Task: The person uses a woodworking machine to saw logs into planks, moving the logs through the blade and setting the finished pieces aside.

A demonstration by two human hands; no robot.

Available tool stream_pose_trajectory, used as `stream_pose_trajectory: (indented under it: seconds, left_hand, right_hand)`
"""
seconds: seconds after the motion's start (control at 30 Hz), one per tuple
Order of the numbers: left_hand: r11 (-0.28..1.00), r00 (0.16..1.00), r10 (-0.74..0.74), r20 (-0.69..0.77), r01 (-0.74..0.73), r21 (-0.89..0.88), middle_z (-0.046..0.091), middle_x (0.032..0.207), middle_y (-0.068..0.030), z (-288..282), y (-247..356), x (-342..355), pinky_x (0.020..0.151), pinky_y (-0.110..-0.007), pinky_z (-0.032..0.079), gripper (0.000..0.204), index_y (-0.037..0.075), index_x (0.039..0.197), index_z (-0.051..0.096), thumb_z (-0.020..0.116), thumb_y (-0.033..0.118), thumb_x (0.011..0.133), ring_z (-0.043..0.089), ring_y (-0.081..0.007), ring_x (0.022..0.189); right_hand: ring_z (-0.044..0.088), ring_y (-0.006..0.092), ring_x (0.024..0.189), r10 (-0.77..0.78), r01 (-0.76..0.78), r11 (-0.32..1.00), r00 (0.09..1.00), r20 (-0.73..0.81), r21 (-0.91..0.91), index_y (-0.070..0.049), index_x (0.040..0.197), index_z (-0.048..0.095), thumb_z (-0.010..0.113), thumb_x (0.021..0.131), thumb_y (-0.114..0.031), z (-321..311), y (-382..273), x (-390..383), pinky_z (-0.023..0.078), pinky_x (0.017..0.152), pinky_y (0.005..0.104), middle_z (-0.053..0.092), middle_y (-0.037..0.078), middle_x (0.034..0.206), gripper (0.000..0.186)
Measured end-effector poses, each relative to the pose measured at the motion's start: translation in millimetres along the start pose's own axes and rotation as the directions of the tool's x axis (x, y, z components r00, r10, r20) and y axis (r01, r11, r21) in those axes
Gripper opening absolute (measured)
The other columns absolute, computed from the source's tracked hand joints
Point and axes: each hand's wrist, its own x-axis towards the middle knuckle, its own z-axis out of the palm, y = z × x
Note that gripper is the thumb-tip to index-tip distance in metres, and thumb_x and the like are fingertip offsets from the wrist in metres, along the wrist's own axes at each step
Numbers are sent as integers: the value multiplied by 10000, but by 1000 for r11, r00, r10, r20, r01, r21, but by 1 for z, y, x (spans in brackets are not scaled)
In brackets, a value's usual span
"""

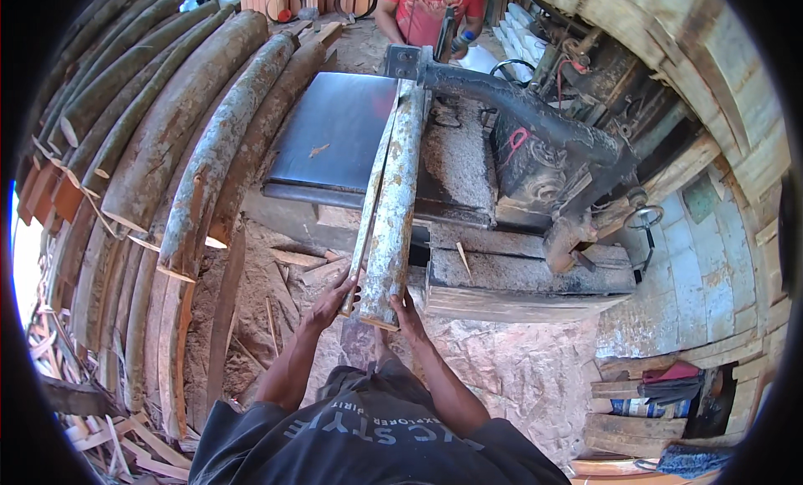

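My left hand [341, 294] grips the near end of a thin split slab [375, 179] with bark on it. Beside it, my right hand [403, 313] holds the near end of a pale, mottled log [386, 234], fingers along its side. Both pieces lie lengthwise over the metal saw table [318, 138], a narrow gap between them. Their far ends reach the dark saw guide [406, 62] on the machine's arm [535, 108]. Whatever blade is there is too small to make out.
A stack of long logs [167, 133] runs along my left. A person in a red shirt [431, 8] stands beyond the machine. A hand wheel [644, 217] and wooden beam [527, 276] are at right. Offcuts [297, 257] litter the dusty floor.
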Motion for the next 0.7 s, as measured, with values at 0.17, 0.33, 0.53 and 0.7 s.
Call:
stream_pose_trajectory:
  seconds: [0.17,0.33,0.53,0.7]
  left_hand:
    - [1000,1000,-10,-19,10,-10,504,1209,-89,-3,-27,-51,883,-344,441,709,90,1467,222,559,385,917,512,-205,1052]
    - [1000,1000,-7,-22,6,-7,516,1178,-75,0,-46,-87,863,-333,450,698,89,1456,258,575,387,910,527,-189,1009]
    - [999,999,35,-17,-35,-24,538,1050,-47,-2,-59,-120,770,-294,477,685,110,1446,294,596,388,898,536,-146,925]
    - [998,999,42,-9,-42,-41,525,1048,-37,-15,-87,-152,740,-285,489,653,127,1434,330,598,385,897,538,-140,895]
  right_hand:
    - [389,246,1279,-56,54,998,998,-34,-40,-2,1462,102,589,857,-516,9,33,-54,297,1054,319,398,180,1391,931]
    - [405,247,1269,-69,66,996,996,-58,-64,3,1458,128,582,851,-539,10,43,-91,293,1053,317,419,185,1376,933]
    - [441,242,1242,-66,52,989,993,-99,-135,-11,1456,153,548,862,-564,22,58,-129,318,1032,314,459,183,1343,903]
    - [433,243,1251,-95,89,992,993,-70,-86,-18,1459,147,558,880,-512,37,73,-168,315,1036,316,438,184,1362,865]
